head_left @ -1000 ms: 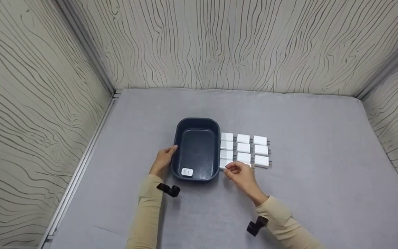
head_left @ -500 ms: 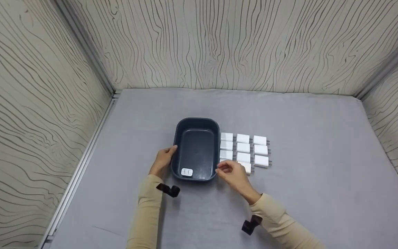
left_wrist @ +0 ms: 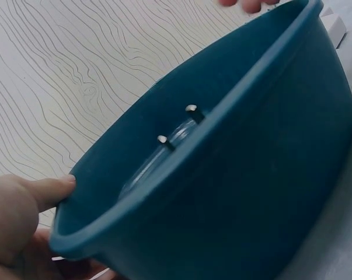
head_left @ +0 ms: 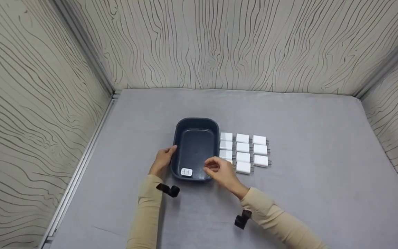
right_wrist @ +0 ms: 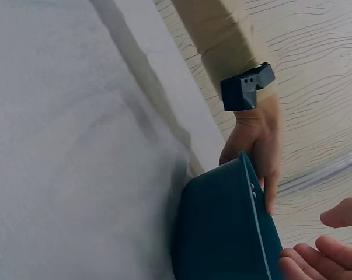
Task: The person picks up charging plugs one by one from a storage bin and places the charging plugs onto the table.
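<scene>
A dark blue-green plastic tub (head_left: 199, 119) stands on the cloth. My left hand (head_left: 162, 160) holds its left rim, the thumb over the edge and the other fingers outside. One white charger (head_left: 186, 172) lies in the tub's near left corner; its two prongs (left_wrist: 164, 140) stick up in the left wrist view. Over the tub's near right part hovers my right hand (head_left: 222, 172), fingers bent. In the right wrist view its thumb (right_wrist: 342, 213) and fingers are apart, with nothing seen between them. Rows of white chargers (head_left: 243, 147) lie just right of the tub.
Grey cloth (head_left: 309, 138) covers the table. Wood-grain panels (head_left: 199, 45) rise at the back and both sides. The nearest charger (head_left: 243, 167) of the middle column lies beside my right hand, which partly covers the left column's front charger.
My right hand has moved left from the front chargers, across the tub's right rim, to above its inside. The left hand and the tub stay where they were.
</scene>
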`<state>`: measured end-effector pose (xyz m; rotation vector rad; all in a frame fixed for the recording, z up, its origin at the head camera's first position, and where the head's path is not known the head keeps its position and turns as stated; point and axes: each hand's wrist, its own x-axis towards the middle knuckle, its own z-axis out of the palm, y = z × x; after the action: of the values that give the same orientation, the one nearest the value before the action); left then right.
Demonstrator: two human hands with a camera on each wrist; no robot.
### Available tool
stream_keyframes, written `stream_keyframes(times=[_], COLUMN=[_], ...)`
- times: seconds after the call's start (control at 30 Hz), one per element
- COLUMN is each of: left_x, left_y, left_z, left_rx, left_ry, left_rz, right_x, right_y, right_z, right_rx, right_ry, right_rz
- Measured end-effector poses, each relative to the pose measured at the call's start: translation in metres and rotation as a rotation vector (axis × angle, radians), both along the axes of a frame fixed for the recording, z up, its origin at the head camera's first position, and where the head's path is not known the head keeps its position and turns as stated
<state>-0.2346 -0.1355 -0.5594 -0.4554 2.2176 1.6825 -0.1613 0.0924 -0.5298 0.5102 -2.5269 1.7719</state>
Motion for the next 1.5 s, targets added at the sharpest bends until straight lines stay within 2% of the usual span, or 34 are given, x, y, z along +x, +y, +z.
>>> stream_keyframes(times=[0.07,0.23,0.3,0.47,0.7,0.9,1.1,1.2,1.5], left_x=[0.0,0.0,-0.001,-0.002,-0.003,-0.003,-0.003,-0.003,0.0], left_y=[0.0,0.0,0.0,0.001,0.001,0.001,0.001,0.0,0.001], left_z=[0.0,0.0,0.0,-0.002,-0.001,-0.001,-0.001,-0.001,0.0], left_rx=[0.006,0.006,0.017,0.027,0.022,0.024,0.039,0.04,0.01], left_ry=[-0.006,0.003,0.002,-0.005,-0.003,0.003,-0.036,-0.045,-0.006], left_rz=[0.004,-0.006,-0.006,0.003,-0.002,0.016,0.023,0.021,0.02], right_x=[0.0,-0.005,-0.009,-0.014,-0.019,-0.023,-0.027,-0.029,-0.03], right_y=[-0.005,-0.014,-0.016,-0.021,-0.028,-0.033,-0.035,-0.037,-0.043], right_z=[0.006,0.004,-0.002,-0.005,-0.009,-0.01,-0.01,-0.009,-0.011], right_rx=[0.018,0.041,0.054,0.104,0.181,0.236,0.283,0.315,0.374], right_ry=[-0.052,-0.096,-0.099,-0.139,-0.148,-0.172,-0.207,-0.201,-0.144], right_rz=[0.018,0.061,0.078,0.11,0.157,0.196,0.251,0.275,0.312])
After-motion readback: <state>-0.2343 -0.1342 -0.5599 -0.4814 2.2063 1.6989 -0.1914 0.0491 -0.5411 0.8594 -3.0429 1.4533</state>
